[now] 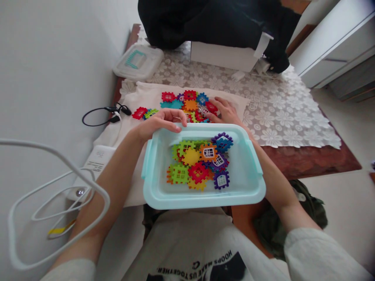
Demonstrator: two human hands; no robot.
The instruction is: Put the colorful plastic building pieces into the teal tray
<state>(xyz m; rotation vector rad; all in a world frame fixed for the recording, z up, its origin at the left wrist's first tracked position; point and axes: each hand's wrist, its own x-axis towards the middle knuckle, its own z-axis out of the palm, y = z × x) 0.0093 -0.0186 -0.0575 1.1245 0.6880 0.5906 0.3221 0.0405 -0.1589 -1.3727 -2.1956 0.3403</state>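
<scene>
White cable (29,143) loops foremost, left hand (168,119) curled at tub rim (205,201), grip unclear, right hand (227,111) spread open.

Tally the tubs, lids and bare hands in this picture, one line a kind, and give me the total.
Tub: 1
Lid: 1
Bare hands, the left hand and the right hand: 2
Total: 4

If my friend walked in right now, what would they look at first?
Probably the light blue tub, front and centre, because of the bright, toothed pieces inside it. Just beyond it, more colourful pieces lie on a pale cloth, with the right hand at them and the left hand by the tub's far rim. The big black fabric at the top stands out too.
</scene>
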